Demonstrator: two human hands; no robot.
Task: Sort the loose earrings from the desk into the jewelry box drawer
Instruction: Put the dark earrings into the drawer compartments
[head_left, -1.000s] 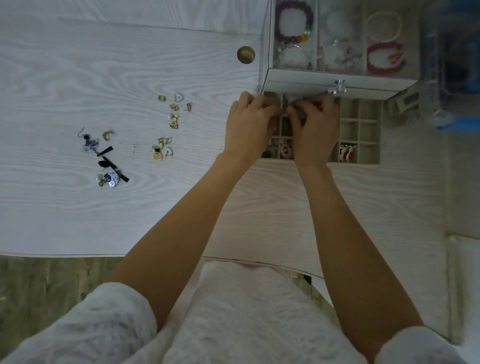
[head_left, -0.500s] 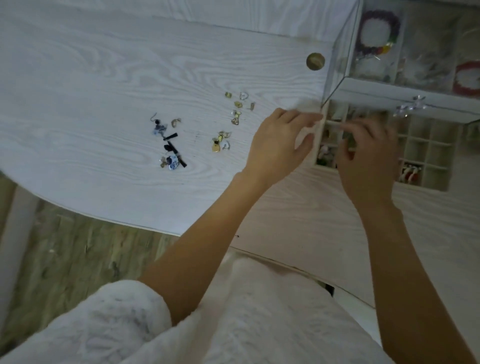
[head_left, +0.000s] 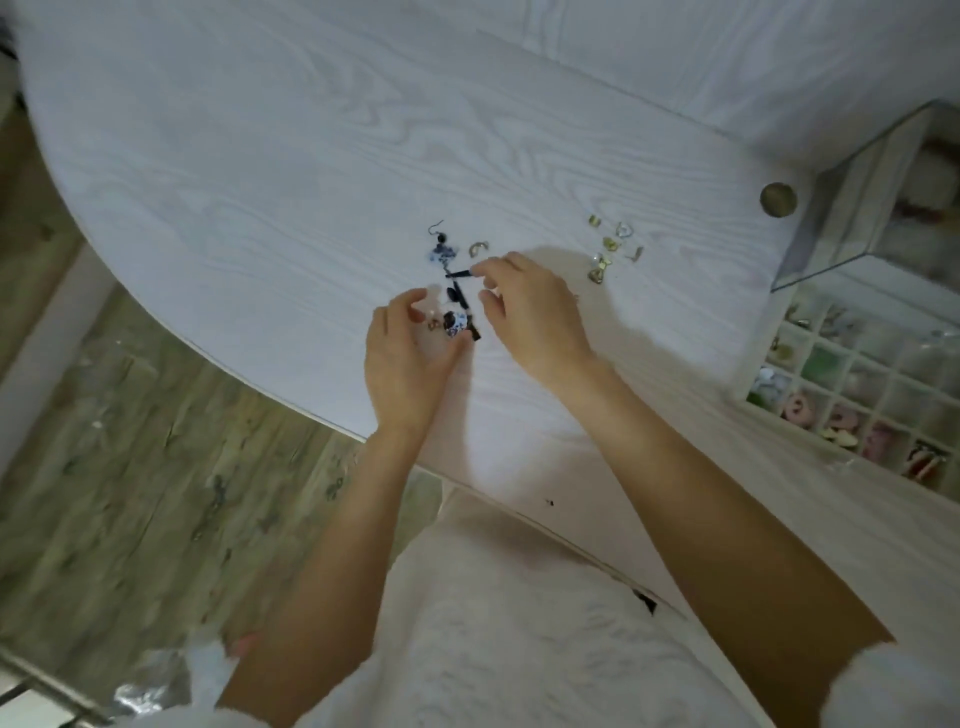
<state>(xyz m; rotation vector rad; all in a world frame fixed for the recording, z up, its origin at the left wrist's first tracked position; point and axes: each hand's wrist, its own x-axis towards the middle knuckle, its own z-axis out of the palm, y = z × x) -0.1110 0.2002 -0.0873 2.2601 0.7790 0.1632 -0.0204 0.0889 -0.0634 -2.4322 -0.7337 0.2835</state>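
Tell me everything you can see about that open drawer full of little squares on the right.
The jewelry box drawer is pulled out from under a glass-walled jewelry box at the right edge of the white desk. Pale dividers split it into a grid of small square compartments. Several hold small pieces in pink, green, gold and red; others look empty or too blurred to read. Neither hand touches it.

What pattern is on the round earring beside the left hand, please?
A blue-and-white mottled pattern on the round earring, seen in the head view.
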